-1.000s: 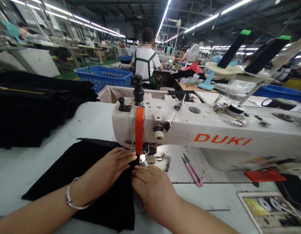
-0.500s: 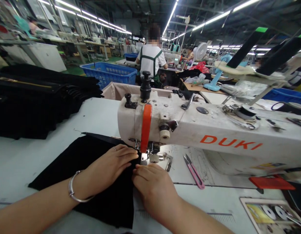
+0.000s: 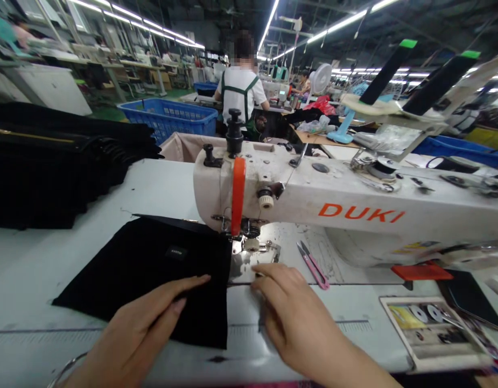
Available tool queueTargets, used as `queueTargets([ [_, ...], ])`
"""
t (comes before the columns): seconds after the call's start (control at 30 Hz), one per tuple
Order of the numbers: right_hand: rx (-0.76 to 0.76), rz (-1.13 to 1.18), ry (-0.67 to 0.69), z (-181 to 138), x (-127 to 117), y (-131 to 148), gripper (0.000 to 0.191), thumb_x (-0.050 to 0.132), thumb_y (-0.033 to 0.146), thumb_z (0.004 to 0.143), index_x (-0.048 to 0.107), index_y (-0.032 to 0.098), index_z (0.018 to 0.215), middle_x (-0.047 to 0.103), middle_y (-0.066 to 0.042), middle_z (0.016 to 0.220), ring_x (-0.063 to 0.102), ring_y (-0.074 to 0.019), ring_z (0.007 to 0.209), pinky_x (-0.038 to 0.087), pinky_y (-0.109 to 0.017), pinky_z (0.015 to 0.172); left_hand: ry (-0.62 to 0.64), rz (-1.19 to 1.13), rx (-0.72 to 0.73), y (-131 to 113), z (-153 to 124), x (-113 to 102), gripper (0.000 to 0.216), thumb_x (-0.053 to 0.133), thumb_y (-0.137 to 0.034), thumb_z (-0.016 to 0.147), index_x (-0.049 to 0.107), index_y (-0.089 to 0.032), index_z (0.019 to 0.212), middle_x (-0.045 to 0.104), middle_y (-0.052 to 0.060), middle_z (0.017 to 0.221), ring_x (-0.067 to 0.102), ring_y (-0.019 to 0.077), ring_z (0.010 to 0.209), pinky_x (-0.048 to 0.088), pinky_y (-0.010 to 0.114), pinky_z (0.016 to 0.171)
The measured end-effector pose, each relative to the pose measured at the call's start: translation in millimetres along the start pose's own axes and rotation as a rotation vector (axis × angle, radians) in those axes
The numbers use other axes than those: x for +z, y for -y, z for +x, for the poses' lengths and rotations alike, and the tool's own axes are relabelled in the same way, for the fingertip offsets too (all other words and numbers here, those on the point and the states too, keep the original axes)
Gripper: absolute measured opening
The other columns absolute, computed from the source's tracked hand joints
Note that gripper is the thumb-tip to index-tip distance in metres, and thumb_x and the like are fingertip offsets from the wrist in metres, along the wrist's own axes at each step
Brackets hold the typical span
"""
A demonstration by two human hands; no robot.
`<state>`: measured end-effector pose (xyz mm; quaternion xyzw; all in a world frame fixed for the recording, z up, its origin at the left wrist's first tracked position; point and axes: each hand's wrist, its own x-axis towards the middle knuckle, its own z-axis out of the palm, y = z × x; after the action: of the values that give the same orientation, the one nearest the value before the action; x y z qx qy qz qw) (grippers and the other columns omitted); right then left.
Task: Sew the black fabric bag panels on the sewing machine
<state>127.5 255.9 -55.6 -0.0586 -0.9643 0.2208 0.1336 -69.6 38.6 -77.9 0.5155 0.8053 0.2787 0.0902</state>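
Note:
A black fabric piece (image 3: pixel 152 264) with a small label lies flat on the white table, its right edge by the needle of the white DUKI sewing machine (image 3: pixel 345 215). My left hand (image 3: pixel 147 323) rests on the fabric's near edge with fingers stretched out flat. Fingers extended, my right hand (image 3: pixel 293 312) lies on the bare table just right of the fabric and below the metal needle plate (image 3: pixel 252 264). It holds nothing.
Pink thread snips (image 3: pixel 313 267) lie on the machine bed right of the needle. A stack of black garments (image 3: pixel 50 167) sits at the left. A tray of bobbins (image 3: pixel 430 328) is at the right front. Behind are a blue basket (image 3: pixel 168 116) and a seated person (image 3: pixel 240 94).
Both hands have pulled back from the presser foot toward me. The fabric's label is now uncovered, and the right hand has come off the fabric onto the table.

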Motion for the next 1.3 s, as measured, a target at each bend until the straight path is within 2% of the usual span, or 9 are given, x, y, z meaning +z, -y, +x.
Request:
queueTargets([
  [0.07,0.04,-0.098,-0.012,8.7,-0.9,-14.4,0.041,0.049,0.0,0.087,0.057,0.017,0.123,0.053,-0.013,0.139,0.052,-0.0284,0.121,0.047,-0.046,0.102,-0.067,-0.027,-0.132,-7.0,4.9,-3.4,0.041,0.038,-0.042,0.106,0.056,-0.025,0.138,0.07,0.001,0.127,0.068,0.0177,0.114,0.055,0.025,0.097],
  [0.17,0.063,-0.238,-0.048,38.4,7.3,-30.1,0.011,0.066,0.017,0.093,0.062,0.016,0.103,0.063,-0.012,0.113,0.059,-0.0266,0.102,0.052,-0.038,0.086,-0.113,-0.032,-0.14,-16.6,7.0,-4.4,0.042,0.035,-0.044,0.106,0.059,-0.023,0.133,0.072,0.004,0.118,0.07,0.0195,0.108,0.057,0.025,0.091],
  [0.33,0.04,-0.311,-0.064,68.5,24.8,-38.1,0.018,0.062,0.033,0.1,0.065,0.016,0.095,0.064,-0.008,0.094,0.059,-0.0225,0.084,0.046,-0.031,0.068,-0.162,-0.022,-0.122,-18.8,3.3,3.2,0.038,0.034,-0.04,0.106,0.062,-0.024,0.126,0.072,0.003,0.112,0.07,0.0197,0.105,0.053,0.03,0.098],
  [0.47,-0.035,-0.276,-0.019,57.6,24.1,-37.0,0.01,0.059,0.018,0.099,0.069,0.021,0.097,0.064,-0.005,0.095,0.057,-0.0205,0.09,0.043,-0.03,0.076,-0.166,-0.005,-0.136,-16.7,3.1,4.1,0.038,0.036,-0.041,0.106,0.062,-0.021,0.123,0.073,0.004,0.11,0.07,0.0211,0.105,0.056,0.027,0.088],
  [0.6,-0.008,-0.167,-0.012,45.3,17.9,-23.2,0.035,0.059,0.002,0.088,0.065,0.02,0.118,0.063,-0.007,0.107,0.054,-0.0231,0.101,0.043,-0.034,0.085,-0.167,-0.025,-0.161,-19.1,3.2,2.7,0.038,0.035,-0.042,0.106,0.063,-0.023,0.123,0.073,0.002,0.113,0.069,0.0202,0.107,0.054,0.028,0.094],
  [0.8,-0.046,0.034,0.041,11.0,16.6,16.6,0.003,0.066,0.019,0.088,0.064,0.02,0.091,0.061,-0.004,0.095,0.052,-0.0223,0.091,0.044,-0.036,0.08,-0.178,-0.041,-0.216,-11.9,1.4,3.7,0.042,0.035,-0.048,0.106,0.062,-0.023,0.126,0.07,0.002,0.125,0.066,0.0183,0.117,0.051,0.023,0.092],
  [0.97,-0.005,0.132,-0.017,-3.3,28.9,27.7,0.054,0.085,0.043,0.078,0.062,0.022,0.122,0.062,-0.004,0.106,0.053,-0.024,0.094,0.045,-0.038,0.081,-0.176,0.03,-0.099,1.6,0.6,1.8,0.035,0.037,-0.043,0.106,0.062,-0.027,0.125,0.072,-0.004,0.121,0.068,0.0133,0.112,0.051,0.016,0.09],
  [1.13,-0.223,0.11,-0.194,1.2,49.4,27.6,0.004,0.069,0.023,0.091,0.066,0.022,0.09,0.062,-0.001,0.086,0.051,-0.0186,0.077,0.037,-0.033,0.066,-0.243,0.054,-0.076,-1.7,2.0,1.5,0.033,0.037,-0.041,0.106,0.064,-0.03,0.121,0.073,-0.007,0.116,0.07,0.0124,0.107,0.051,0.014,0.09],
  [1.3,-0.171,0.108,-0.223,-2.5,51.2,32.6,0.012,0.069,0.014,0.086,0.059,0.017,0.079,0.061,-0.002,0.08,0.051,-0.0182,0.074,0.039,-0.032,0.063,-0.249,0.046,-0.104,-1.4,-0.2,4.4,0.033,0.038,-0.042,0.106,0.064,-0.032,0.123,0.072,-0.008,0.121,0.069,0.0135,0.11,0.052,0.016,0.093],
])
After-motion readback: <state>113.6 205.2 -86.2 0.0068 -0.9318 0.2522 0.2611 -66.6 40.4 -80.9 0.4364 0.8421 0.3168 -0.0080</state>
